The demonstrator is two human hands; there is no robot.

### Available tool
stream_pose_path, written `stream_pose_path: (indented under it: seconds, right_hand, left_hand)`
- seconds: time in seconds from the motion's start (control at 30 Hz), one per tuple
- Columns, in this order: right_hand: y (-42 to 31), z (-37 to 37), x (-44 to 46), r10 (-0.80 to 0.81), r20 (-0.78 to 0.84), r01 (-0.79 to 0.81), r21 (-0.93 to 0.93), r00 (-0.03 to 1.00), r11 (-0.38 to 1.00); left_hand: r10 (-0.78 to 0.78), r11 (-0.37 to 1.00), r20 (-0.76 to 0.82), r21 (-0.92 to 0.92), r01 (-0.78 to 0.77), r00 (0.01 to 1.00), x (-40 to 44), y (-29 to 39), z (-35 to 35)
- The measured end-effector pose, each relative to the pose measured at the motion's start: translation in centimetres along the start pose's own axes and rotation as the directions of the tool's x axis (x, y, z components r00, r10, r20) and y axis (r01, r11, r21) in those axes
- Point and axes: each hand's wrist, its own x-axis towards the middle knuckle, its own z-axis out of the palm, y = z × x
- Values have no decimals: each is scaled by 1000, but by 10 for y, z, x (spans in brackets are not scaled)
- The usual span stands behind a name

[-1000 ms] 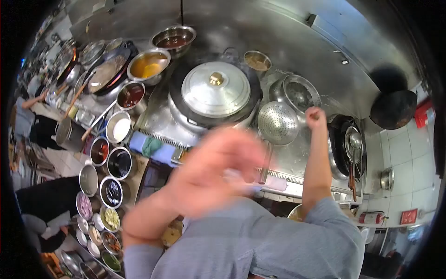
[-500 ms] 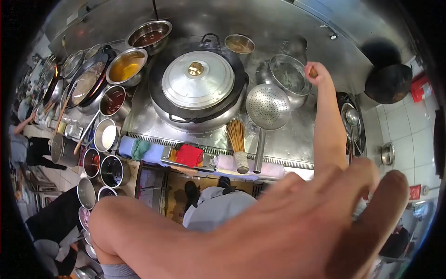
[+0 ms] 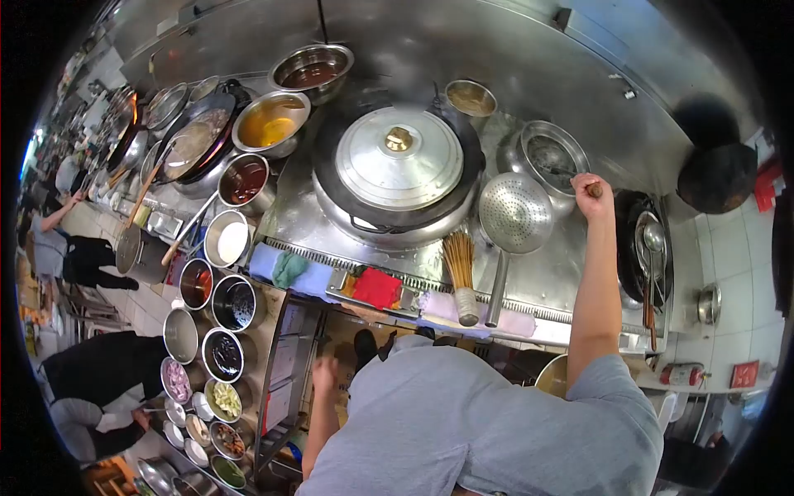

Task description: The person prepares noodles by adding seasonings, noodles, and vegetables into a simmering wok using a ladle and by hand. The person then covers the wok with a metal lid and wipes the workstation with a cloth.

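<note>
My right hand (image 3: 594, 197) is closed around the wooden handle of a ladle, whose dark metal shaft (image 3: 564, 172) reaches into a round steel pot (image 3: 583, 153) at the upper right. Low at my left side hangs my left hand (image 3: 325, 374), beside the counter's end; its fingers are small and blurred. Left of the pot, a perforated strainer (image 3: 516, 212) lies with its handle toward me. Next to it rests a bamboo brush (image 3: 460, 264). A domed metal lid (image 3: 400, 161) with a brass knob covers the large wok in the middle.
Steel bowls of sauce (image 3: 244, 179) and oil (image 3: 271, 124) line the left, with several ingredient tins (image 3: 225, 355) below. Folded cloths (image 3: 376, 288) lie along the stove's front edge. A black wok (image 3: 718, 178) hangs at right. Other people (image 3: 58, 248) stand at far left.
My left hand has dropped from close before the camera down to my left side. The ladle's head has moved from behind the pot into it. The view has shifted.
</note>
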Motion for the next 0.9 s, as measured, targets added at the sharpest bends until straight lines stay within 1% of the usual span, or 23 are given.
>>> stream_pose_path:
  seconds: [0.03, 0.07, 0.1, 0.13, 0.17, 0.2, 0.23, 0.3, 0.33, 0.37, 0.4, 0.47, 0.53, 0.57, 0.6, 0.63, 0.7, 0.73, 0.77, 0.8, 0.83, 0.87, 0.9]
  right_hand:
    - [6, 12, 4, 26, 3, -27, 49, 1000, 998]
    - [23, 29, 3, -10, 35, 11, -26, 999, 1000]
    - [37, 44, 9, 6, 42, -4, -36, 999, 999]
    - [48, 57, 17, -67, 63, 70, -56, 996, 996]
    - [61, 72, 21, -143, 87, 149, -73, 986, 986]
    - [84, 89, 21, -191, 150, 212, -140, 970, 967]
    - [91, 97, 35, -159, 168, 183, -137, 973, 974]
    - [93, 113, 74, -94, 215, 126, -139, 972, 982]
    - [107, 125, 82, -66, 215, 87, -91, 974, 992]
    - [114, 136, 99, -72, 166, 87, -86, 984, 992]
    - [132, 146, 101, -49, 210, 69, -87, 976, 994]
    - [141, 160, 137, -18, 199, 42, -119, 980, 992]
    - [151, 162, 157, 23, 186, 7, -159, 982, 987]
    - [156, 162, 162, 33, 156, 10, -267, 987, 964]
    - [159, 162, 165, 38, 122, 11, -372, 992, 928]
    - [161, 157, 163, 44, 121, 4, -372, 992, 928]
    - [155, 134, 146, 114, 92, -33, -620, 989, 784]
    - [145, 119, 135, 15, 92, 64, -793, 996, 605]
    - [135, 100, 120, -77, 116, 137, -916, 990, 377]
    - [134, 82, 99, -281, 181, 220, -969, 943, 116]
    - [113, 58, 90, -259, 307, 273, -949, 916, -159]
    - [106, 38, 70, -380, 354, 275, -929, 854, -249]
    - [81, 7, 65, -476, 436, 216, -868, 764, -448]
  left_hand:
    - [-110, 986, -31, 123, 113, 993, 13, -50, -42]
    - [253, 815, 176, 492, -307, 951, 3, -93, -81]
    - [-41, 866, 83, 500, -6, 996, -7, -108, -107]
    - [-132, 850, 14, 515, 106, 991, -17, -126, -128]
    - [-229, 890, -71, 388, 238, 971, -29, -136, -143]
    - [-337, 917, -152, 169, 361, 929, -39, -142, -151]
    - [-396, 913, -195, 19, 407, 897, -43, -145, -157]
    - [-431, 901, -238, -160, 402, 870, -41, -143, -159]
    - [-426, 900, -246, -210, 381, 871, -34, -137, -155]
    - [-410, 904, -248, -240, 355, 878, -27, -130, -151]
    - [-387, 909, -248, -264, 322, 888, -18, -123, -145]
    - [-324, 931, -239, -252, 264, 915, 1, -113, -131]
    - [-251, 965, -227, -138, 224, 941, 9, -88, -108]
    - [-248, 965, -233, -145, 219, 940, 7, -70, -95]
    - [-216, 974, -188, -111, 198, 958, -1, -48, -83]
    - [-186, 981, -141, -75, 177, 972, -7, -34, -76]
    - [-173, 985, -159, -38, 169, 972, -12, -24, -66]
    - [-159, 987, -170, -4, 160, 973, -14, -22, -66]
    - [-163, 986, -180, -9, 164, 970, -9, -34, -73]
    - [-150, 988, -158, 2, 152, 976, -1, -55, -83]
    - [-134, 991, -136, 8, 136, 982, 3, -72, -95]
    - [-134, 991, -145, -8, 134, 980, 0, -80, -105]
    - [-217, 976, -138, -6, 218, 967, -5, -86, -113]
